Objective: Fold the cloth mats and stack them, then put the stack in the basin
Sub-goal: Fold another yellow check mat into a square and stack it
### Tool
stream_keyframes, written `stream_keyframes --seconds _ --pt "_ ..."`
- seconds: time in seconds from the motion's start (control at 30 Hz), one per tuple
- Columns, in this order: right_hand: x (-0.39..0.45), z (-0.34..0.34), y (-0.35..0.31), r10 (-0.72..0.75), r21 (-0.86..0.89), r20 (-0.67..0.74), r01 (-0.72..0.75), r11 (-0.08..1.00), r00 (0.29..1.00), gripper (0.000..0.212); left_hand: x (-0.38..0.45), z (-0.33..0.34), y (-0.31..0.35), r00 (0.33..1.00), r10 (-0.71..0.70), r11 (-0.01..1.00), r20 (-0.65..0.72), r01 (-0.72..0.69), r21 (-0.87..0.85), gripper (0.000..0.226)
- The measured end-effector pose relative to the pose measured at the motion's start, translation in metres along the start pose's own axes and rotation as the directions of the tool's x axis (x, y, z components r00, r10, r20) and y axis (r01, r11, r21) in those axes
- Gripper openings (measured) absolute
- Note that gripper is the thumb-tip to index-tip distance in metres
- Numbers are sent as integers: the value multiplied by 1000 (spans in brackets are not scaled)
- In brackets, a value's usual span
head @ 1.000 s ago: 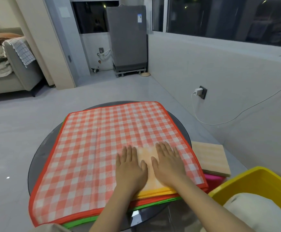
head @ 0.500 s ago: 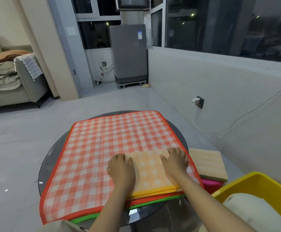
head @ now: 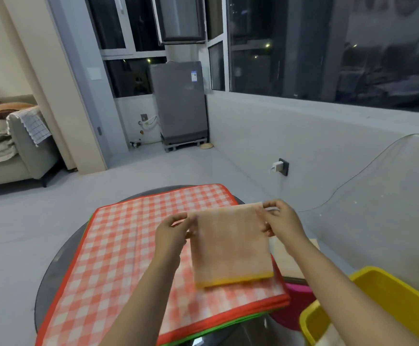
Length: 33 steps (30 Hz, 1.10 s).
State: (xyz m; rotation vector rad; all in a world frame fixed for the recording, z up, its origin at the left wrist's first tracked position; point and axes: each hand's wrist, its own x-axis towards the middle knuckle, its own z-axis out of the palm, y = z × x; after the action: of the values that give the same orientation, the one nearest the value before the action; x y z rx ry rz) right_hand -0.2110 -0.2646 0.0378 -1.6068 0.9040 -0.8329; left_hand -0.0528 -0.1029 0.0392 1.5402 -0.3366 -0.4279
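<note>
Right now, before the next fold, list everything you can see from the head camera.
folded mat: 1, orange check with yellow hem, held up above the table by both hands
red checked mat: 1, red and white, spread flat on top of the table
green mat: 1 edge showing, under the red one
round table: 1, dark
basin: 1, yellow, lower right
pink item: 1, beside the basin, mostly hidden
washing machine: 1, grey, by the window
sofa: 1, grey, left
wall charger: 1, white
left hand: pinching the mat's top corner
right hand: pinching the other corner

A folded mat (head: pixel 230 243) hangs between both hands above the spread mats (head: pixel 128 245) on the bench (head: pixel 53 270); a basin (head: pixel 388 293) sits right.
</note>
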Motion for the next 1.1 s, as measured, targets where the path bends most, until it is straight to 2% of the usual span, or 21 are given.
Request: stream_keyframes --seconds 0.1,0.23,0.37,0.53,0.6,0.73,0.93,1.1 --pt "12 -26 -15 -53 66 -37 55 996 998 17 4 30 21 997 51 997 51 -48 -54 14" --pt "36 -64 -14 -57 130 -109 71 989 992 26 9 80 36 987 115 987 109 -101 -123 11" --pt "57 -99 2 -31 225 -142 63 972 989 21 18 133 28 978 100 986 186 -72 -152 13" --pt "85 -132 42 24 238 -214 29 971 977 21 36 198 -2 973 54 992 225 -27 -119 25" --pt "97 -141 64 65 207 -246 -13 978 967 20 44 222 -20 978 24 994 208 -2 -105 20" --pt "117 -152 109 117 156 -286 -75 985 951 5 58 265 -60 991 -23 1000 132 25 -9 3" --pt "138 -154 179 190 113 -311 -162 980 931 23 64 309 -125 987 -161 986 17 159 57 27" --pt "133 -147 240 288 81 -295 -276 958 911 25 55 321 -183 957 -281 956 -70 286 66 31"
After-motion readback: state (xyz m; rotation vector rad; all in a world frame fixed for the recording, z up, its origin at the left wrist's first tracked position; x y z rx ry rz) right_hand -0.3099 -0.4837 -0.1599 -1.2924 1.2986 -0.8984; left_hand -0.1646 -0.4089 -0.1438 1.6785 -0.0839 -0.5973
